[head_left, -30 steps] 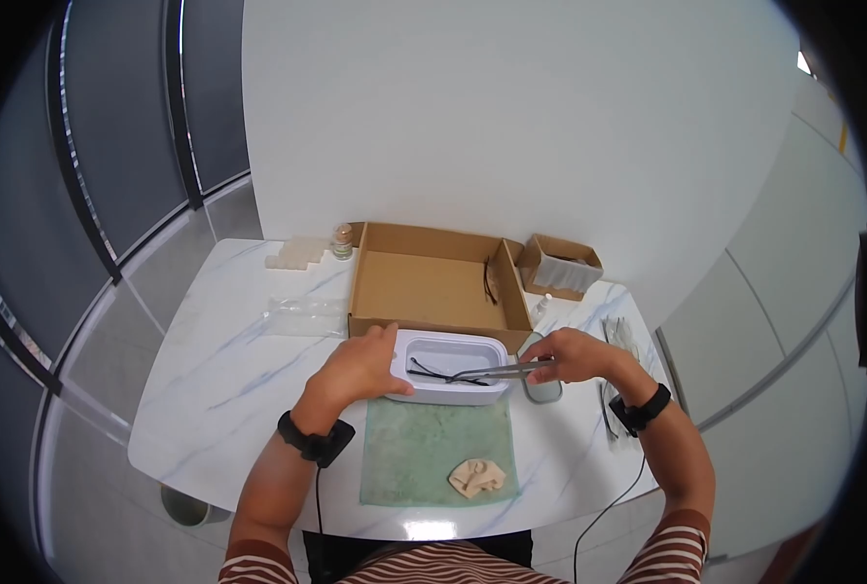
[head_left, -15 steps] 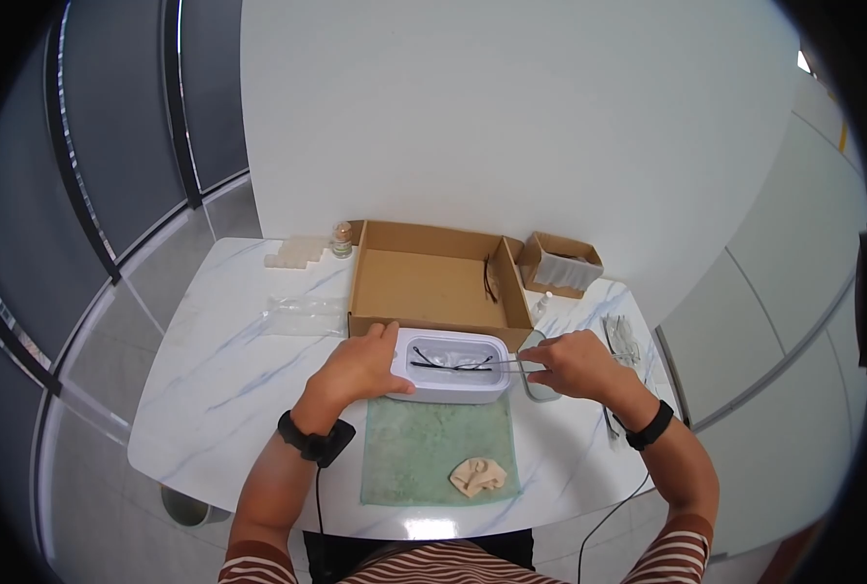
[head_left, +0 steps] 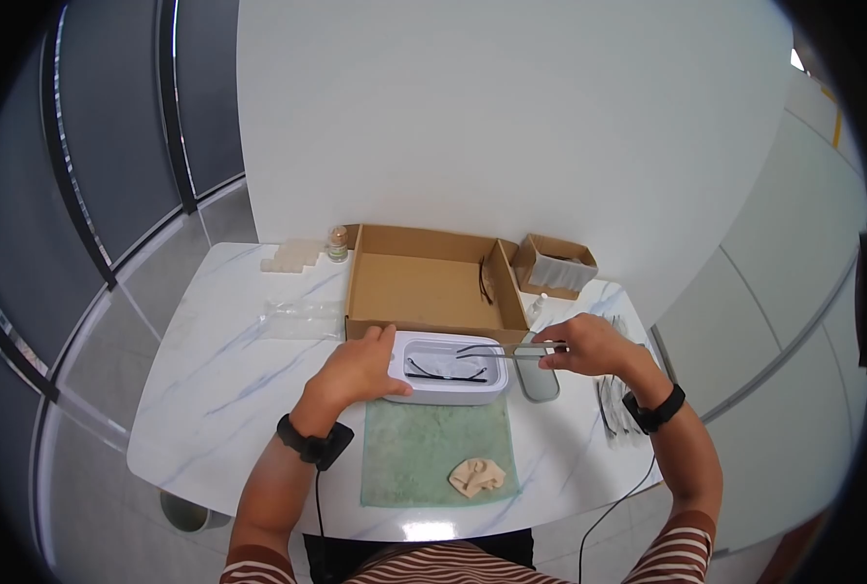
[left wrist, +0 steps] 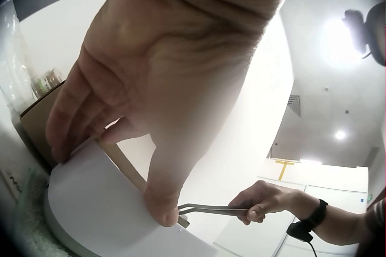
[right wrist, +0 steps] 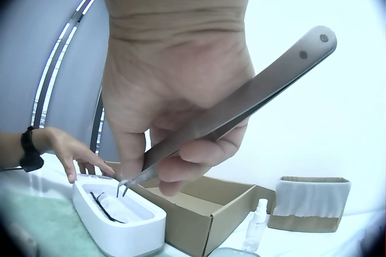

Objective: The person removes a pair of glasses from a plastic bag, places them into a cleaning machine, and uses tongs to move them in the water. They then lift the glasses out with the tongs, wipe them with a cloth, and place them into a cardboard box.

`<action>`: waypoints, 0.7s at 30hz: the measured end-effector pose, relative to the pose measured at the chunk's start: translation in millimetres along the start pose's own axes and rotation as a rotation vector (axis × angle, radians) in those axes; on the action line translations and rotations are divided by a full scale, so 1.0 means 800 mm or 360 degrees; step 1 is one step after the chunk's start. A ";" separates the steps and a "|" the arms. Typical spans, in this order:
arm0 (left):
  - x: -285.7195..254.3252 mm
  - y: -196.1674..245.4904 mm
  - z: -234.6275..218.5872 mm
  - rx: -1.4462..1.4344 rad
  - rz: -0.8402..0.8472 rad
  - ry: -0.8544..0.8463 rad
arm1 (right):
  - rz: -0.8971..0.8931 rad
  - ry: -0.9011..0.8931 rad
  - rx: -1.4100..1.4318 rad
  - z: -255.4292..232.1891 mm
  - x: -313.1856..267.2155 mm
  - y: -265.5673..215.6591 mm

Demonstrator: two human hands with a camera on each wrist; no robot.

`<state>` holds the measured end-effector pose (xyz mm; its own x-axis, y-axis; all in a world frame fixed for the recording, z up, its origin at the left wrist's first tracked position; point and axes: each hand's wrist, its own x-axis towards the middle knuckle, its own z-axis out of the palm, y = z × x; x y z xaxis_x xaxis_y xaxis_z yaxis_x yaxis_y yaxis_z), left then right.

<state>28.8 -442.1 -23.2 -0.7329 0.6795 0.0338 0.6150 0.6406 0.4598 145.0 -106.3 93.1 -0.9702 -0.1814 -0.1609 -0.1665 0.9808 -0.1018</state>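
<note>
Nearest you on the desk (head_left: 210,389): green mat (head_left: 424,448), w/ crumpled beige cloth (head_left: 477,477) nr its R front corner. At mat's far edge, white tub (head_left: 443,397). Your L grip (head_left: 359,367) spans tub's L end & holds it, thumb nr side, fingers far side. Dk-framed glasses (head_left: 443,378) = in tub's basin, lying lengthwise nr front wall. Your R grip (head_left: 589,345), off tub's R end, is narrow, pinching metal tweezers (right wrist: 241,100); their bent tips sit over the basin, slightly apart, not touching the glasses in head view. R of tub: grey-green case (head_left: 539,383), tweezers passing above it. Farther R, clear-bagged items (head_left: 614,414), partly hidden by your R arm. Behind tub: open cardboard box (head_left: 414,277), thin dk item (head_left: 484,282) at its R inner side. R of box: spray bottle (right wrist: 256,228), then small carton (right wrist: 309,224). Far L: glass jar (head_left: 337,244).
</note>
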 end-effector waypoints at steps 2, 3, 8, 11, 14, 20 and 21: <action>-0.001 0.001 -0.001 -0.0018 -0.0006 -0.0007 | -0.0040 0.0023 0.0024 0.000 0.004 0.004; 0.000 0.001 -0.001 -0.0019 -0.0008 -0.0004 | -0.0042 0.0023 0.0022 -0.003 0.006 0.003; 0.000 0.001 -0.001 0.0042 -0.0006 -0.0022 | -0.0026 -0.0229 0.0079 0.002 0.025 0.030; -0.002 0.009 -0.008 0.0056 -0.0084 -0.0077 | 0.0277 -0.0519 0.0369 -0.016 0.032 0.019; -0.004 0.012 -0.013 0.0071 -0.0104 -0.0101 | 0.0255 -0.0628 0.0406 -0.017 0.045 0.030; -0.003 0.011 -0.011 0.0086 -0.0099 -0.0085 | 0.0267 -0.0788 0.0510 -0.020 0.073 0.042; -0.002 0.010 -0.011 0.0085 -0.0104 -0.0084 | 0.0262 -0.0791 0.0508 -0.021 0.076 0.041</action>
<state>32.5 -441.2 -11.9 -0.7566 0.6525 -0.0423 0.5819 0.7015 0.4115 77.7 -84.1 96.1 -0.7676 -0.1164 -0.6302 0.1143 0.9427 -0.3133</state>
